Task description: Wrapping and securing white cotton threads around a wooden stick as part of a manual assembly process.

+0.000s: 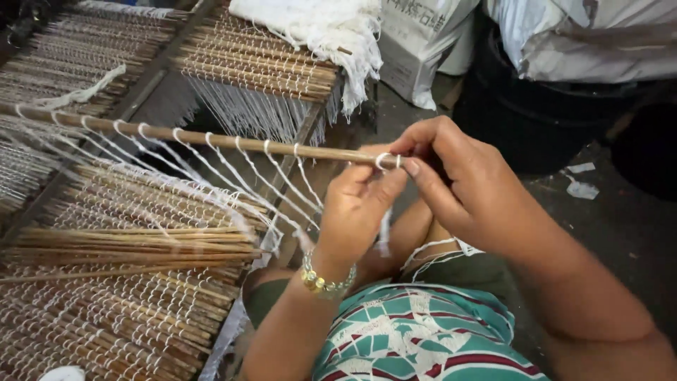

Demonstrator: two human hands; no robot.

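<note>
A thin wooden stick [211,139] runs across the view from the left to the middle, with white string [233,173] looped around it at even gaps. My left hand [356,212] pinches a white string loop [386,161] at the stick's right end. My right hand [458,176] grips the same end of the stick from the right, thumb against the loop. A loose string tail [384,233] hangs below my left hand. A gold bracelet [324,281] sits on my left wrist.
A mat of sticks tied with white string [120,282] lies on the left over a wooden frame. More tied sticks and white fringe [268,77] sit behind. A white cloth [317,25], a sack [416,42] and dark containers [543,113] stand at the back right.
</note>
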